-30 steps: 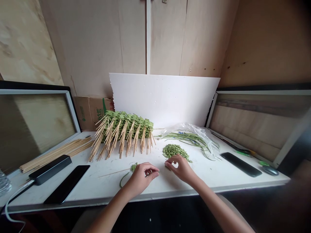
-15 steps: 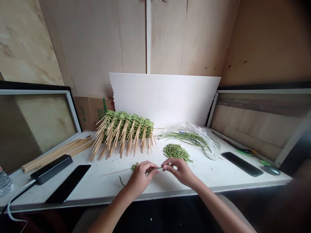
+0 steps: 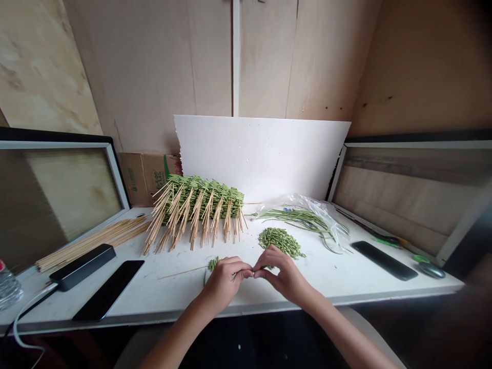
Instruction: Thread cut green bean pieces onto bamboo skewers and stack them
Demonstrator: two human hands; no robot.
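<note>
My left hand (image 3: 225,277) and my right hand (image 3: 282,271) meet above the front of the table, thumbs and fingertips pinched together. Between them is a thin green stem, mostly hidden by the fingers; whether it is garlic scape or long bean I cannot tell. Just behind my left hand lies a bamboo skewer (image 3: 182,272) with short green pieces (image 3: 213,263) at its right end. A heap of short cut green pieces (image 3: 282,242) lies right behind my right hand.
Filled green skewers (image 3: 223,197) are stacked at back left, bare sticks pointing forward. Loose skewers (image 3: 92,241), a black power bank (image 3: 82,266) and a phone (image 3: 109,291) lie left. Long green stems (image 3: 295,219) in a plastic bag (image 3: 326,215), a dark phone (image 3: 384,260) and a mouse (image 3: 430,269) are right.
My hands have come together at the fingertips, and the length of stem that showed between them is now hidden. The loose stem end left of my left hand has shifted.
</note>
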